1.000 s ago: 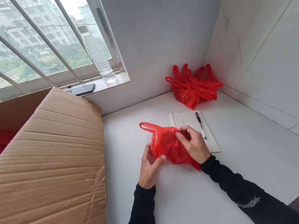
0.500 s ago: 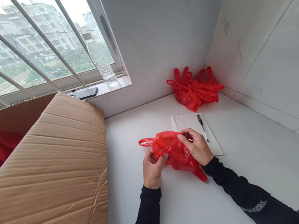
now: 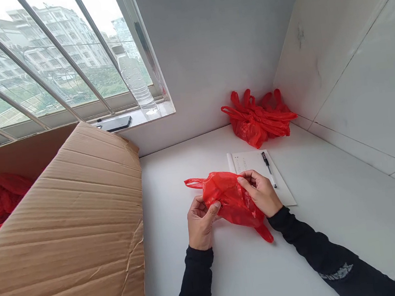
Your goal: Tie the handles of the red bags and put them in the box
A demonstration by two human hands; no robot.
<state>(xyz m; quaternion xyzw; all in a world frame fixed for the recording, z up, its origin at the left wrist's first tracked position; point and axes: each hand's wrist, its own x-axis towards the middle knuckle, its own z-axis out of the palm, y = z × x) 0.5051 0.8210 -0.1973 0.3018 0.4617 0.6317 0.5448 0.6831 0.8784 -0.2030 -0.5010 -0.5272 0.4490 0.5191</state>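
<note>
A crumpled red plastic bag [image 3: 230,200] is held just above the white counter [image 3: 334,218] between both hands. My left hand [image 3: 201,223] pinches its left side with thumb and fingers closed. My right hand [image 3: 261,194] grips the bag's upper right edge, fingers curled over it. One handle loop of the bag sticks out to the left. Both arms wear black sleeves.
A notebook [image 3: 257,172] with a black pen [image 3: 267,163] lies right behind my right hand. A pile of red bags [image 3: 258,118] sits in the back corner. A large cardboard box [image 3: 64,229] with red bags inside stands at the left. A phone [image 3: 114,123] and clear bottle [image 3: 136,86] rest on the windowsill.
The bag's handle loop has dropped lower and the bag is more bunched between my hands. Both hands stay on it, barely shifted.
</note>
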